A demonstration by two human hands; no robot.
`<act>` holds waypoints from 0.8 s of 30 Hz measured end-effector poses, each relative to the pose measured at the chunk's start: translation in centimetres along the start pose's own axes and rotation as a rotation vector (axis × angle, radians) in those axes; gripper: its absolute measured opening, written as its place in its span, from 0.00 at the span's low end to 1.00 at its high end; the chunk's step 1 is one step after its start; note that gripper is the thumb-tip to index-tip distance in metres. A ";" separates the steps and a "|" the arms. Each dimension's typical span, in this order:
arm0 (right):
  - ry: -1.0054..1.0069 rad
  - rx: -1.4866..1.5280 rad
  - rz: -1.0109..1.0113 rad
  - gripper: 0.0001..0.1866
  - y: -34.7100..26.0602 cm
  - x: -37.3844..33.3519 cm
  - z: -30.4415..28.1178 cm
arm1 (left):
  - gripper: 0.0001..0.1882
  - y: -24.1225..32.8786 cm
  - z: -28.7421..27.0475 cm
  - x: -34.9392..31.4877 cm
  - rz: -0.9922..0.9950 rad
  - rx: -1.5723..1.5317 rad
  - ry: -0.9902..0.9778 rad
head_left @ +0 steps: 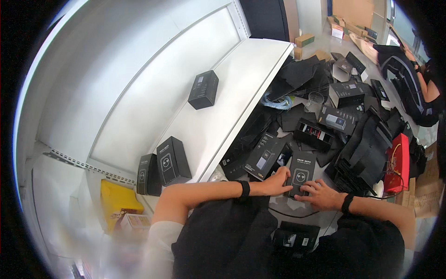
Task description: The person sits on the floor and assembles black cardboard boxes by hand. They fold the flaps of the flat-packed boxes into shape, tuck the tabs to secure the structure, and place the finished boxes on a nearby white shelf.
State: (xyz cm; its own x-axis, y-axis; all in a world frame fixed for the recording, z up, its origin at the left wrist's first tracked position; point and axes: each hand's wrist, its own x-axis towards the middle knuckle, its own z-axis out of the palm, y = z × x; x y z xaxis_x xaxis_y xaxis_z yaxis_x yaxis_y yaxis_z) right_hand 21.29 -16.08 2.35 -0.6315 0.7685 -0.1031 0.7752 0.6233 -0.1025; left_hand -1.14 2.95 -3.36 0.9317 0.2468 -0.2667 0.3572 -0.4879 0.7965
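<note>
Between my two hands is a slim black box point(302, 169) with a round line emblem on its face. My left hand point(275, 182) grips its left edge near the lower corner, thumb toward me. Bent over its lower right part are the fingers of my right hand point(320, 194). Just beyond my left hand lies a larger black box point(263, 158) with a device pictured on it. An opened black box point(314, 135) with something red and white inside sits farther off. Near my lap is another black box point(296, 235) with a white label.
A white shelf point(232, 116) on the left bears a black box point(203, 89) and, nearer, two more black boxes point(173, 160). Flattened black cardboard point(364, 151) is heaped on the right, beside a red bag point(397, 162). Another person point(429, 83) is at the far right.
</note>
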 end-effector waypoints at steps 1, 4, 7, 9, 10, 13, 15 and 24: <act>-0.012 -0.017 0.010 0.41 -0.2 0.2 0.0 | 0.37 -0.2 0.3 0.0 -0.069 0.033 0.018; 0.053 0.049 -0.053 0.37 0.4 1.0 1.0 | 0.45 -0.7 0.3 0.1 -0.221 0.016 -0.061; 0.259 0.292 0.146 0.34 1.0 -0.2 3.1 | 0.50 0.0 0.4 0.3 -0.197 -0.102 -0.101; 0.341 0.568 0.548 0.34 1.4 -0.6 4.7 | 0.46 0.6 -0.1 1.0 -0.232 -0.207 -0.216; 0.378 0.708 0.747 0.34 1.2 -0.3 4.4 | 0.45 0.8 -0.3 1.0 -0.245 -0.250 -0.267; 0.237 1.273 0.880 0.43 0.2 0.9 3.8 | 0.38 1.7 -0.4 0.9 -0.207 -0.274 -0.371; 0.178 1.344 0.873 0.48 0.7 1.6 5.3 | 0.37 -1.0 0.9 1.1 -0.112 -0.235 -0.287; 0.521 1.612 0.793 0.44 2.7 2.7 -5.2 | 0.48 8.2 -7.5 -1.6 -0.244 -0.649 -0.109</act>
State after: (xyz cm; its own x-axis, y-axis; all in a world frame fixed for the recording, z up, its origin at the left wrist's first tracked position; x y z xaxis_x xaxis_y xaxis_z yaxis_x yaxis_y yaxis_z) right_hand 21.75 -11.51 6.90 0.1307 0.9285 -0.3475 -0.1059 -0.3354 -0.9361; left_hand -0.18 4.85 7.63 0.8432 0.1838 -0.5052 0.4770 0.1773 0.8608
